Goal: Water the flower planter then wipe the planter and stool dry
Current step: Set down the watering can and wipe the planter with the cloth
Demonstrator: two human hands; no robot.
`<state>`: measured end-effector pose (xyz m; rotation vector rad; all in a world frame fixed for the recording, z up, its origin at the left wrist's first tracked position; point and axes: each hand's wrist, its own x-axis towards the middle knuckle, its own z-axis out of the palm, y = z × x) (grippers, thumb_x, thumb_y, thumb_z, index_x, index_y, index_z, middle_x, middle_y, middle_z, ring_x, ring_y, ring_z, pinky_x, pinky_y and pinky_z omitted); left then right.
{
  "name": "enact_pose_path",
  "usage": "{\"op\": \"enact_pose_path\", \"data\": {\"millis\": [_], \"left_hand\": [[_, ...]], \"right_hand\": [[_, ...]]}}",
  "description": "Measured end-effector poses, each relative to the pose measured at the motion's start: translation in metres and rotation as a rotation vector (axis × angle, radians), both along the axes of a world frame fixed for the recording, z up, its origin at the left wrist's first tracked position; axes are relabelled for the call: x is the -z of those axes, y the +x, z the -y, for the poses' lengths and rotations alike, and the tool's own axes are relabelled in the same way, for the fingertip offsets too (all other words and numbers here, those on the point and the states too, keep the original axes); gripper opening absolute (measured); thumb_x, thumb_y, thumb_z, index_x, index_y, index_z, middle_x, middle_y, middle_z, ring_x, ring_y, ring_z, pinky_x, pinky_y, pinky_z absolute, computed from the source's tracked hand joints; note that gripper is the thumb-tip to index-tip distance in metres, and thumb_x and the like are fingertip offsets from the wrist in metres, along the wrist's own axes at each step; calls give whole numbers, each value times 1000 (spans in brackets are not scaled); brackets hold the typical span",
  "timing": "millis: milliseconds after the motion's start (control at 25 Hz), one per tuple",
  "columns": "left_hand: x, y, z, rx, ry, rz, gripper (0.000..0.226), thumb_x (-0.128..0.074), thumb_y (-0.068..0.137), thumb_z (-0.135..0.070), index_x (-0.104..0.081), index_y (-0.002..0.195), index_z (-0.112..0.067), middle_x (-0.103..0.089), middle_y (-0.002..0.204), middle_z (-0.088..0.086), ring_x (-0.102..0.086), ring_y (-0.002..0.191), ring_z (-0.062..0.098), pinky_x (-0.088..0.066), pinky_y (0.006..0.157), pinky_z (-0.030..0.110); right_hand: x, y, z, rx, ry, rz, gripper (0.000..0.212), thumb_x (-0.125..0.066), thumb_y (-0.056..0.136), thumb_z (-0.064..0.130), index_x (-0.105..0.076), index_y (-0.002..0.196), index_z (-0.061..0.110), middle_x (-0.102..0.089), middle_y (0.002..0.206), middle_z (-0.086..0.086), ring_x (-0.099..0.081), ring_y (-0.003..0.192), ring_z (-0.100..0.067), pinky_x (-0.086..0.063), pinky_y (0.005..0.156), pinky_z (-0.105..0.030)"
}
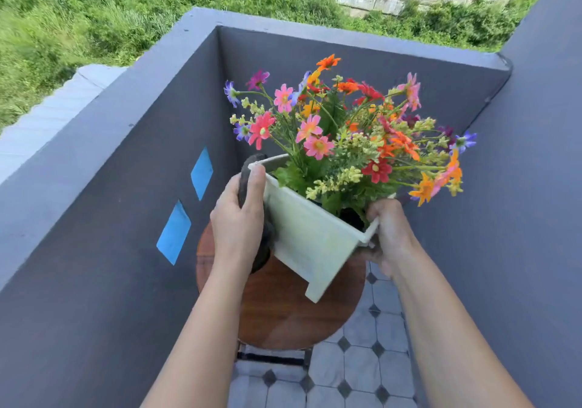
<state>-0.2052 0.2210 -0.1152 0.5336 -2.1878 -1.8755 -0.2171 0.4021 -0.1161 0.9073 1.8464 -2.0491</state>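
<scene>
Pale green planter (310,244) tilted, flowers (346,130) up-right; left hand (237,218) gripping dark cloth (252,212); right hand (389,234) clasping rim.

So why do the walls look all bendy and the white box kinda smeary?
Head view: the wide-angle lens bows the grey walls toward the edges; the white planter and right hand show motion blur; soft, even daylight, no glare.

stool (283,313) top bare under lifted planter (311,240), dark walls (110,187) close left and behind
</scene>
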Motion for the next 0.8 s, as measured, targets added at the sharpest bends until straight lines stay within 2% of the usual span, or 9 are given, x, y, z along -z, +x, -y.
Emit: {"op": "enact_pose_path", "data": {"millis": [120, 240, 360, 440, 560, 640, 720, 760, 800], "left_hand": [[-7, -4, 4, -16, -77, 3, 46, -51, 83, -61, -53, 60, -21, -38, 48, -13, -36, 54, 7, -31, 55, 23], [-11, -7, 6, -68, -186, 42, 45, -54, 81, -49, -40, 63, -11, -35, 50, -6, -37, 59, 16, -32, 57, 29], [-17, -2, 1, -160, -267, 84, 38, -49, 84, -34, -33, 59, -11, -32, 53, 1, -36, 60, 20, -30, 60, 36], [-23, 4, -3, -209, -269, 82, 41, -49, 85, -29, -25, 54, -17, -27, 51, 1, -32, 55, 21, -27, 60, 35], [-24, 9, -8, -236, -294, 62, 42, -48, 87, -25, -23, 53, -21, -27, 49, -2, -30, 51, 19, -25, 61, 34], [-23, 12, -11, -256, -318, 70, 42, -48, 88, -26, -24, 54, -20, -30, 49, -2, -32, 50, 16, -25, 61, 34], [-25, 15, -13, -274, -325, 80, 43, -48, 89, -28, -25, 54, -21, -32, 49, -3, -33, 50, 13, -24, 61, 33], [-26, 16, -13, -277, -329, 79, 42, -48, 89, -28, -25, 54, -21, -33, 49, -3, -34, 50, 13, -24, 61, 33], [-26, 17, -13, -275, -333, 76, 42, -47, 89, -28, -26, 54, -22, -33, 49, -3, -34, 50, 13, -24, 61, 33]], "right_hand": [[2, 0, 7, 5, -12, 46, 6, -44, 71, 19, -42, 75, 14, -43, 88, -9, -49, 81, -29, -50, 76, -42], [8, 1, 10, 18, -60, 44, 29, -47, 50, 24, -45, 78, 17, -46, 99, -10, -49, 91, -31, -46, 84, -46], [15, -2, 11, 67, -109, -29, 32, -50, 60, 33, -53, 85, 15, -53, 83, -9, -54, 79, -30, -46, 74, -39], [22, 0, 13, 140, -125, -77, 43, -56, 69, 49, -57, 93, 13, -49, 73, -8, -55, 78, -31, -48, 78, -38], [23, 13, 17, 314, -295, -211, 38, -55, 80, 52, -59, 92, 17, -59, 83, -3, -60, 83, -22, -48, 70, -31], [21, 25, 29, 380, -363, -229, 36, -46, 90, 45, -64, 76, 18, -62, 79, 4, -60, 71, -10, -46, 61, -21], [22, 39, 45, 411, -216, -153, 42, -40, 91, 37, -65, 61, 20, -52, 80, 12, -50, 70, 0, -38, 66, -12], [17, 51, 58, 489, -121, -131, 26, -45, 82, 37, -66, 78, 22, -52, 90, 12, -52, 81, -3, -41, 78, -18], [10, 61, 71, 545, -33, -129, 35, -49, 72, 37, -62, 102, 25, -54, 107, 11, -55, 98, -10, -42, 91, -28]]}}
